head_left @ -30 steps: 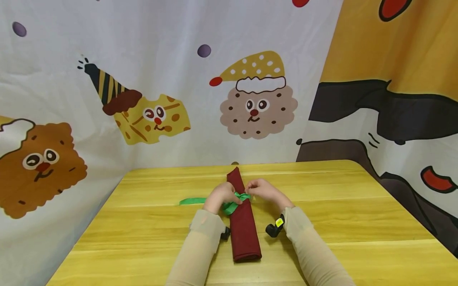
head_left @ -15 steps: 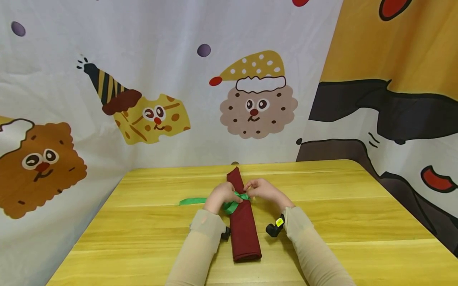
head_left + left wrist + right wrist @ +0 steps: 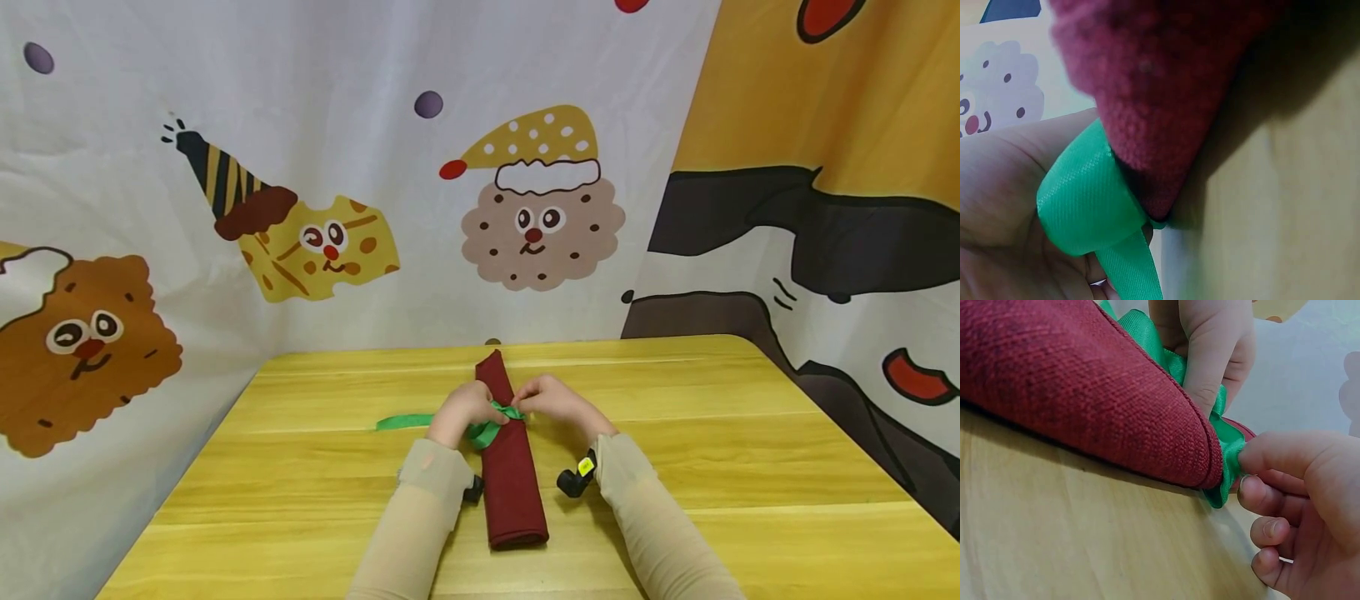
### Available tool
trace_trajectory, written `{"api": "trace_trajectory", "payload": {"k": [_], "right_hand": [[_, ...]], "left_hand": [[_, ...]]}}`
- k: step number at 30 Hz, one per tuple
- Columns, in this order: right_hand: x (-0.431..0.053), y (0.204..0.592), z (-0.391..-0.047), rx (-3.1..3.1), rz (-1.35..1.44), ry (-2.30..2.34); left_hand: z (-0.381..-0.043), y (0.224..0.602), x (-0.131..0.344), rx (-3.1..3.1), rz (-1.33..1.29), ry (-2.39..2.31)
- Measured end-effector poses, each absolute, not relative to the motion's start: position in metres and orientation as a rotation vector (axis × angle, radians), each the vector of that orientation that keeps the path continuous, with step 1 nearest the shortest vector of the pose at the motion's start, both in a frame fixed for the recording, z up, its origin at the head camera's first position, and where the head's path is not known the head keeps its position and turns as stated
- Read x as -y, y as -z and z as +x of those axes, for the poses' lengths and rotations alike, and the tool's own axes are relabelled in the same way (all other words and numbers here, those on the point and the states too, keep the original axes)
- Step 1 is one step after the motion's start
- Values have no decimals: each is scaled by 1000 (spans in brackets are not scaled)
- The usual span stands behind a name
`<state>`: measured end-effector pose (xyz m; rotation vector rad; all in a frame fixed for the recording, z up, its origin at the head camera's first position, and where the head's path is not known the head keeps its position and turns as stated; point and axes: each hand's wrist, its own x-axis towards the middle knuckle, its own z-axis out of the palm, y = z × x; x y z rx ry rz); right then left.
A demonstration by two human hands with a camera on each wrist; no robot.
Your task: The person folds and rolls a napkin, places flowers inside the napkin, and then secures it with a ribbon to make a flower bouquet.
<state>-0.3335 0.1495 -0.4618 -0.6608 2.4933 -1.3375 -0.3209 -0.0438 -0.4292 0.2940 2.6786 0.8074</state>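
A dark red cloth (image 3: 516,492), folded into a long narrow roll, lies lengthwise on the table. Around its middle runs a green satin ribbon (image 3: 483,435), gathered on top, with one tail stretching left over the wood. My left hand (image 3: 471,407) lies over the roll and pinches the gathered ribbon; in the left wrist view a loop of ribbon (image 3: 1088,200) bulges beside the palm. From the right, my right hand (image 3: 555,398) pinches the ribbon (image 3: 1232,456) between thumb and forefinger at the cloth's edge, its other fingers loosely curled. The ribbon beneath my left fingers is partly hidden.
The wooden table (image 3: 300,500) extends on both sides of the roll. Behind it hangs a white curtain (image 3: 337,100) printed with cartoon figures. A black wrist camera (image 3: 576,477) sits at my right cuff, low over the table.
The right fingers spread slightly half a second ago and have drawn together again at the ribbon. Left hand, cloth and ribbon tail stay almost in place.
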Motion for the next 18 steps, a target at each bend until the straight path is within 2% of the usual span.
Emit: {"api": "trace_trajectory", "payload": {"k": [7,13,18], "right_hand": [[-147,439,-319,-2467,-702,1365],[-153,459,-334,-2506,-625,1391],[-157,460,-337,-2462,-581,1452]], "left_hand": [[-321,429,45,-2670,325,-841],[-324,430,53,-2606,378,-889],[-327,433,58,-2576,431,-902]]}}
